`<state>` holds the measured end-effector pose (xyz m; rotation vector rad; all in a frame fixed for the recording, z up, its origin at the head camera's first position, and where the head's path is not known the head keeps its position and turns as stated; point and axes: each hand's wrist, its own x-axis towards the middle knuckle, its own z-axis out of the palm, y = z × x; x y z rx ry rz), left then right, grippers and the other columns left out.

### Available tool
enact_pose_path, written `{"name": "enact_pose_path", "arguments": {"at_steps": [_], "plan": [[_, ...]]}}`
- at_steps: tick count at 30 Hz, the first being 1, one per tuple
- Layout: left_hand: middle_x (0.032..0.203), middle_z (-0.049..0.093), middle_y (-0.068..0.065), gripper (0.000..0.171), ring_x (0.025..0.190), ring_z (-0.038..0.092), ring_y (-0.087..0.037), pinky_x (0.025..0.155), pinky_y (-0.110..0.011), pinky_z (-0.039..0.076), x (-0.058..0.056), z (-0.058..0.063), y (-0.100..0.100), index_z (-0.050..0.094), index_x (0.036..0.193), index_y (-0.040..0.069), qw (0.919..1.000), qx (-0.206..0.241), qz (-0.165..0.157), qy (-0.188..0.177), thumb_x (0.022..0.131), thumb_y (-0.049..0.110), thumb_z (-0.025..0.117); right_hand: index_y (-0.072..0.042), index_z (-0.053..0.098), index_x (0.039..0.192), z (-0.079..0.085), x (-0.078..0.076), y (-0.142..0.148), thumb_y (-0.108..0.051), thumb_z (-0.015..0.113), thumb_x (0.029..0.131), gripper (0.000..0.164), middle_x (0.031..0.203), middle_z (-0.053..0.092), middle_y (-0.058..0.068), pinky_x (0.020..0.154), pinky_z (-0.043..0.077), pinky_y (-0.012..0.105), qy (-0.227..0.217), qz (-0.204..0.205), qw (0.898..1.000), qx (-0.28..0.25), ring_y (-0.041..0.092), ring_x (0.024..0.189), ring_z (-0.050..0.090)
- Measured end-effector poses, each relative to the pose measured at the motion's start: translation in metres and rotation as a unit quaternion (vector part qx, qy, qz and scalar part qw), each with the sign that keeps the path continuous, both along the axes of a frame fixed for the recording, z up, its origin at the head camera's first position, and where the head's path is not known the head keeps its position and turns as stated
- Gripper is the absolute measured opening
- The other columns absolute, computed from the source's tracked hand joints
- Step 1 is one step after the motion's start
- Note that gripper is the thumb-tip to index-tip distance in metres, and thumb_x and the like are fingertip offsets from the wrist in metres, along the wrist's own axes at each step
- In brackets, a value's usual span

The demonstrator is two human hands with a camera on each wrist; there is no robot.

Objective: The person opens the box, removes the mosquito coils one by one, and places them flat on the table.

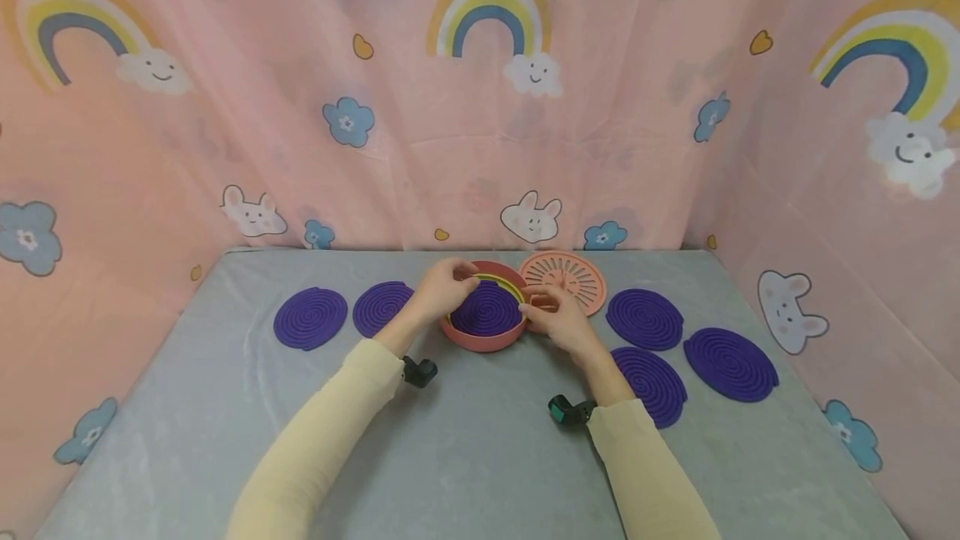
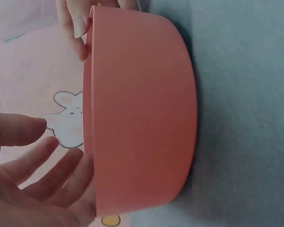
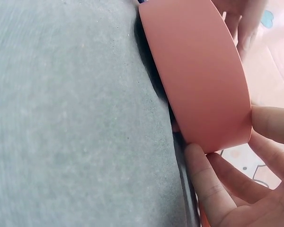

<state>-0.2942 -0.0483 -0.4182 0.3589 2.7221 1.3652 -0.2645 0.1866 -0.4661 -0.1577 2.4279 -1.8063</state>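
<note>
A round pink bowl [image 1: 486, 343] stands on the table near its far edge, with a purple coiled mat [image 1: 487, 311] and a yellow ring [image 1: 507, 282] inside. My left hand [image 1: 445, 287] is at the bowl's left rim; in the left wrist view its thumb is apart from the fingers [image 2: 57, 177], some of which pass behind the rim. On the other side my right hand [image 1: 561, 318] touches the rim with its thumb. The right wrist view shows its fingers [image 3: 208, 182] fairly straight, one touching the outer wall of the bowl [image 3: 199, 71].
Behind the right hand lies a slotted pink round lid [image 1: 588, 277]. Purple coiled mats lie flat on both sides, two at the left [image 1: 310, 318] and several at the right [image 1: 645, 319]. A pink patterned curtain [image 1: 480, 148] hangs behind the grey table [image 1: 480, 457].
</note>
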Motion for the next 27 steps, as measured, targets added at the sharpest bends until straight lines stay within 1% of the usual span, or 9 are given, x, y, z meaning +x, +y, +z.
{"name": "enact_pose_path", "arguments": {"at_steps": [5,8,15,20,27], "plan": [[0.131,0.063,-0.018,0.033,0.123,0.058,-0.034,0.101,-0.05,0.05,-0.004,-0.001,0.007,0.063,0.13,0.004,0.9997,-0.009,0.005,-0.022,0.102,0.02,0.062,-0.006,0.06,0.138,-0.001,0.0,0.001,-0.019,0.069,0.1,0.041,0.139,0.049,0.024,0.09,0.059,0.039,0.002,0.001,1.0,-0.003,0.039,0.125,0.055],[0.132,0.062,-0.019,0.034,0.123,0.057,-0.035,0.1,-0.05,0.05,-0.007,-0.005,0.009,0.062,0.131,0.003,0.9995,-0.007,0.006,-0.03,0.102,0.02,0.062,-0.005,0.06,0.138,-0.002,0.0,0.001,-0.019,0.069,0.099,0.042,0.139,0.049,0.024,0.09,0.059,0.039,0.001,0.003,1.0,-0.007,0.039,0.127,0.053],[0.136,0.058,-0.021,0.038,0.126,0.056,-0.037,0.101,-0.051,0.05,-0.006,-0.004,0.011,0.059,0.135,0.002,0.9984,-0.003,0.002,-0.056,0.101,0.019,0.062,-0.005,0.06,0.138,-0.001,-0.001,0.001,-0.019,0.069,0.099,0.042,0.139,0.049,0.023,0.09,0.058,0.039,-0.001,0.003,1.0,-0.006,0.038,0.127,0.052],[0.136,0.059,-0.021,0.037,0.126,0.056,-0.037,0.102,-0.051,0.049,-0.007,-0.004,0.014,0.059,0.134,0.001,0.9983,-0.013,0.003,-0.057,0.101,0.017,0.063,-0.005,0.06,0.138,-0.001,-0.001,0.001,-0.019,0.069,0.099,0.042,0.14,0.049,0.023,0.091,0.058,0.04,0.001,0.004,1.0,-0.001,0.038,0.127,0.052],[0.138,0.057,-0.021,0.04,0.127,0.054,-0.037,0.104,-0.052,0.047,-0.006,-0.003,0.015,0.057,0.137,0.001,0.9973,-0.031,0.007,-0.066,0.101,0.018,0.062,-0.007,0.06,0.138,-0.001,-0.001,0.001,-0.017,0.069,0.099,0.041,0.138,0.05,0.023,0.09,0.059,0.039,-0.003,0.003,1.0,-0.004,0.038,0.124,0.055]]}}
